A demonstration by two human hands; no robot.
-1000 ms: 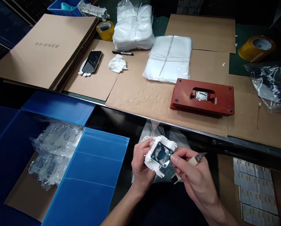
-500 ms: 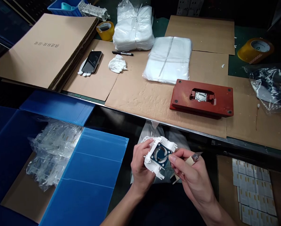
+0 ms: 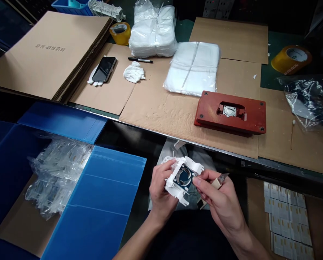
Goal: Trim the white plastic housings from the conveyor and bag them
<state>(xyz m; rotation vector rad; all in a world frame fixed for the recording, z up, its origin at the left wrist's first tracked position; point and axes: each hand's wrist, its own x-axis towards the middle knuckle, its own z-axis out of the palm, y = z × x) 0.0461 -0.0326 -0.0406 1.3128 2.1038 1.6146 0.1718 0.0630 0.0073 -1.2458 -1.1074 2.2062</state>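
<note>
In the head view my left hand (image 3: 162,191) is closed around a white plastic frame (image 3: 173,187), above my lap. A dark square with a pale ring-shaped pattern (image 3: 184,177) shows in the frame's middle. My right hand (image 3: 222,198) is closed on a cream-handled utility knife (image 3: 218,182), its blade pointing up and away to the right. The right thumb and fingertips meet the frame's right edge. Whether they pinch anything there is hidden. Ahead on the table lies a red fixture block (image 3: 231,124) with a small white part (image 3: 230,111) in its recess.
Cardboard sheets (image 3: 150,104) cover the table. Packs of plastic bags (image 3: 191,68), a phone (image 3: 104,69), white gloves (image 3: 134,72), a marker (image 3: 140,60) and tape rolls (image 3: 291,59) lie there. A blue box (image 3: 101,195) stands left; rows of white parts (image 3: 287,220) lie right.
The view has shifted slightly, so the table things sit a little further left. Both hands keep their hold on the frame and knife; the frame is tilted almost the same.
</note>
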